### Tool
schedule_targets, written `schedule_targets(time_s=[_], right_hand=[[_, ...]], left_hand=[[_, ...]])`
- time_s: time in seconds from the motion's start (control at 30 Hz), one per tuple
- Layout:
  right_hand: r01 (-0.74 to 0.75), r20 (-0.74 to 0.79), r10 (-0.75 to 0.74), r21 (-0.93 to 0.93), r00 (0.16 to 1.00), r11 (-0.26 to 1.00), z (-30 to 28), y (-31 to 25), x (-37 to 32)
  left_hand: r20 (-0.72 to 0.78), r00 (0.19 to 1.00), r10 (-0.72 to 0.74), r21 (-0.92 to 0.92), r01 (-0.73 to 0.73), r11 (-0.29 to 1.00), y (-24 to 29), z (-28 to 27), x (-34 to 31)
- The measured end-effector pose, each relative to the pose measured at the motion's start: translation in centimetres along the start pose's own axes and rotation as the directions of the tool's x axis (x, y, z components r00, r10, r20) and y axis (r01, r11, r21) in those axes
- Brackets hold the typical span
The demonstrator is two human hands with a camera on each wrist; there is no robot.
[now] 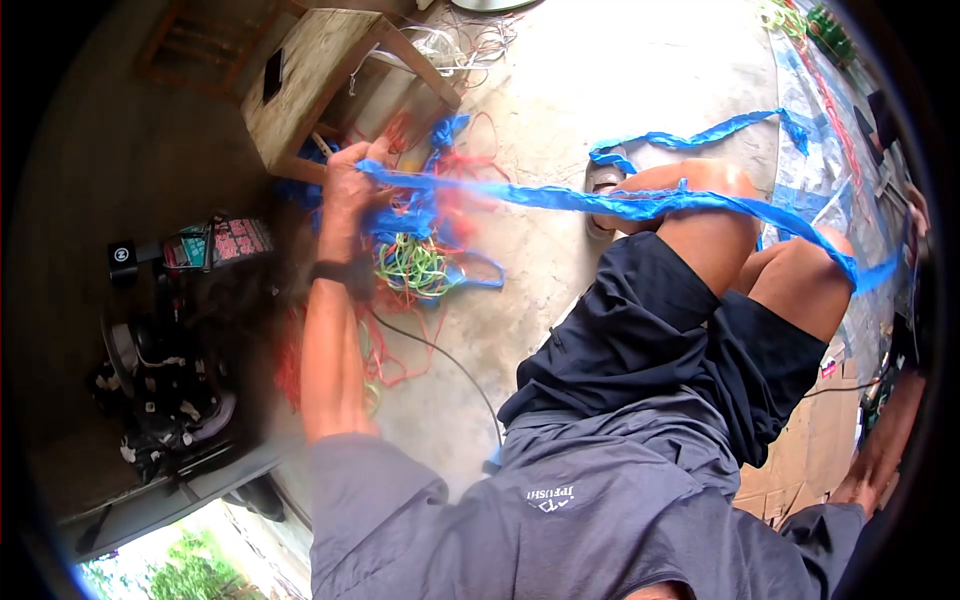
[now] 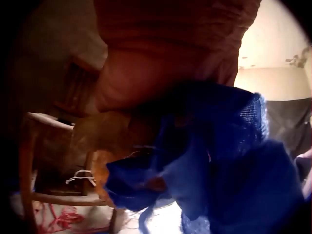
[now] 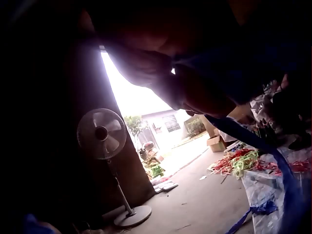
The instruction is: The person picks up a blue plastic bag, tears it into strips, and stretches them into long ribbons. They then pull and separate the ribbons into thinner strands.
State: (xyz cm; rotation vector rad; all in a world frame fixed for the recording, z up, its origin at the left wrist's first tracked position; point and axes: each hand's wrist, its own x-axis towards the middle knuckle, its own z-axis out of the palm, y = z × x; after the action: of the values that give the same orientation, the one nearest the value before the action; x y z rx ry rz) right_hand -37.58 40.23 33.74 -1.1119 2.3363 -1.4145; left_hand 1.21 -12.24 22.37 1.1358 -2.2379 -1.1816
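Note:
A long blue woven-plastic strip (image 1: 520,197) runs across the head view, over the person's bent knees. My left hand (image 1: 350,180), raised at the left, grips one end of it. Up close in the left wrist view, crumpled blue material (image 2: 234,126) hangs from beneath the left palm (image 2: 170,63). Out at the far right edge is my right hand (image 1: 916,215), small and partly lost in the dark rim. In the right wrist view the shadowed right hand (image 3: 195,95) has its fingers curled round the strip (image 3: 248,137), which trails down to the right.
A wooden stool (image 1: 310,85) bearing a phone stands near the left hand. Below lie tangled green cords (image 1: 415,268) and red cords. Another blue strip (image 1: 690,138) crosses the floor by the foot. A standing fan (image 3: 101,134) is beside the doorway.

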Motion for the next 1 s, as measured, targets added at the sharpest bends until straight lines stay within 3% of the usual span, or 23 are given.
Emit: schedule_targets(time_s=[0.03, 0.07, 0.1, 0.13, 0.17, 0.23, 0.27, 0.33, 0.37, 0.4, 0.47, 0.5, 0.57, 0.6, 0.67, 0.73, 0.8, 0.83, 0.87, 0.93, 0.97, 1.0], right_hand=[[0.014, 0.004, -0.014, 0.009, 1.000, 1.000, -0.7, 0.6, 0.8], [-0.189, -0.074, 0.185, -0.040, 0.980, 0.981, -0.6, 3.3, 2.7], [-0.099, 0.079, 0.114, -0.176, 0.990, 0.979, -1.1, 5.6, 3.9], [-0.086, 0.079, 0.115, -0.305, 0.990, 0.949, 2.4, 3.7, 4.7], [0.006, 0.184, 0.067, -0.372, 0.981, 0.928, 5.9, -0.3, 4.2], [0.050, 0.355, -0.006, -0.116, 0.935, 0.992, 11.5, -4.6, 3.4], [0.208, 0.434, -0.149, -0.091, 0.889, 0.974, 13.6, -5.3, 3.7], [0.262, 0.440, -0.278, 0.098, 0.854, 0.960, 18.4, -6.0, 3.5], [0.232, 0.516, -0.198, -0.001, 0.833, 0.973, 19.9, -6.4, 3.8], [0.177, 0.556, -0.172, 0.045, 0.813, 0.983, 21.1, -7.2, 3.9], [0.316, 0.456, -0.292, 0.025, 0.841, 0.948, 24.6, -6.5, 3.9], [0.314, 0.456, -0.289, 0.023, 0.842, 0.949, 25.3, -6.5, 4.3], [0.218, 0.594, -0.290, 0.192, 0.751, 0.957, 26.3, -6.7, 4.8], [0.214, 0.595, -0.287, 0.193, 0.751, 0.958, 26.3, -6.8, 4.9], [-0.102, 0.730, -0.049, 0.160, 0.682, 0.982, 26.3, -6.9, 5.2], [-0.135, 0.686, -0.074, 0.245, 0.724, 0.960, 26.8, -5.0, 4.8], [-0.215, 0.534, 0.019, 0.308, 0.845, 0.927, 27.5, -3.0, 5.0], [-0.375, 0.659, 0.094, 0.299, 0.746, 0.878, 24.4, -5.8, 5.1], [-0.412, 0.629, 0.100, 0.372, 0.771, 0.832, 24.1, -5.6, 5.1], [-0.353, 0.539, 0.037, 0.496, 0.841, 0.793, 23.8, -4.4, 5.5], [0.008, 0.363, -0.226, 0.515, 0.904, 0.857, 23.4, -3.7, 5.5], [0.367, 0.187, -0.492, 0.459, 0.850, 0.809, 23.1, -3.2, 5.5]], left_hand=[[-0.029, 0.995, 0.098, 0.120, -0.094, 0.988, 1.3, 0.9, 0.1], [-0.022, 0.994, 0.105, 0.118, -0.102, 0.988, 2.2, 1.3, 0.4], [0.009, 0.983, 0.185, 0.219, -0.182, 0.959, 3.0, 1.7, 0.6], [0.051, 0.964, 0.260, 0.313, -0.263, 0.913, 4.1, 2.2, 0.9], [0.078, 0.947, 0.311, 0.389, -0.316, 0.865, 6.6, 2.7, 0.0], [0.114, 0.926, 0.360, 0.316, -0.378, 0.870, 8.9, 4.0, -0.3], [0.140, 0.905, 0.403, 0.243, -0.426, 0.872, 10.0, 4.6, -0.5], [0.167, 0.899, 0.405, 0.265, -0.436, 0.860, 12.9, 5.7, -1.6], [0.177, 0.878, 0.444, 0.251, -0.477, 0.842, 13.9, 6.4, -1.9], [0.186, 0.855, 0.484, 0.235, -0.517, 0.823, 14.7, 7.0, -2.2], [0.210, 0.848, 0.487, 0.251, -0.528, 0.811, 15.7, 8.2, -2.4], [0.223, 0.815, 0.534, 0.204, -0.575, 0.792, 15.9, 8.8, -2.5], [0.260, 0.790, 0.555, 0.129, -0.598, 0.791, 16.3, 9.4, -2.5], [0.263, 0.791, 0.552, 0.127, -0.596, 0.793, 16.2, 9.7, -2.5], [0.290, 0.799, 0.527, 0.118, -0.576, 0.809, 15.9, 10.0, -2.4], [0.288, 0.813, 0.506, 0.066, -0.544, 0.837, 14.6, 10.3, -2.2], [0.293, 0.818, 0.495, 0.048, -0.530, 0.847, 13.4, 10.2, -1.9], [0.314, 0.838, 0.445, 0.169, -0.511, 0.843, 13.7, 9.8, -2.4], [0.276, 0.782, 0.559, 0.340, -0.623, 0.704, 12.5, 10.2, -2.1], [0.330, 0.781, 0.531, 0.374, -0.624, 0.686, 10.6, 10.3, -1.4], [0.328, 0.783, 0.528, 0.378, -0.621, 0.687, 9.5, 10.2, -1.2], [0.334, 0.806, 0.489, 0.402, -0.591, 0.699, 8.4, 10.1, -0.9]])
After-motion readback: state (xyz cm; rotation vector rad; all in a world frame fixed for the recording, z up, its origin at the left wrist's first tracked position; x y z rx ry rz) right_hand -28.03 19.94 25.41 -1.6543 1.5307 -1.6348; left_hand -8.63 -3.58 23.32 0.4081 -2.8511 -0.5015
